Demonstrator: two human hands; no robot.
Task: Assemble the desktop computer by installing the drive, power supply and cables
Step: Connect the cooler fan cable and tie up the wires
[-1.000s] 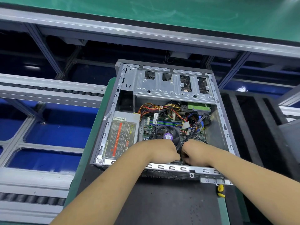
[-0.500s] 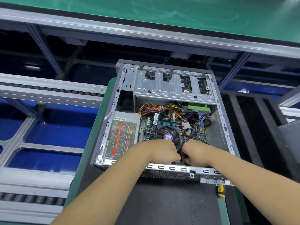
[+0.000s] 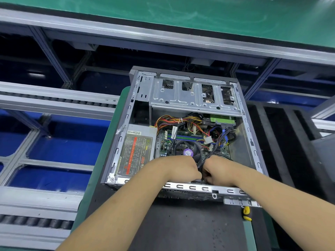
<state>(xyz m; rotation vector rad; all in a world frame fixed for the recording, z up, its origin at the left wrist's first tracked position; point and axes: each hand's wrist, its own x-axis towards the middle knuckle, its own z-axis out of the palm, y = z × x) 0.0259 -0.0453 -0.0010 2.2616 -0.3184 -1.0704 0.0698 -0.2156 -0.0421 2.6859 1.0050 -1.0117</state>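
An open desktop case (image 3: 252,142) lies on its side on a dark mat. The power supply (image 3: 135,153) sits at its left, the motherboard with a black fan (image 3: 187,149) in the middle, and a green drive board (image 3: 222,119) under the metal drive cage (image 3: 192,96). Coloured power wires (image 3: 168,120) run across the top of the board. Both hands are close together at the case's near edge. My left hand (image 3: 181,169) and my right hand (image 3: 220,170) have curled fingers around a black cable bundle (image 3: 217,143) that rises between them. The fingertips are hidden.
A yellow-handled tool (image 3: 246,213) lies on the mat (image 3: 181,223) just right of the case's near corner. Roller conveyor rails (image 3: 54,100) run along the left, a green bench surface (image 3: 199,9) is beyond, and black foam trays (image 3: 282,142) stand at the right.
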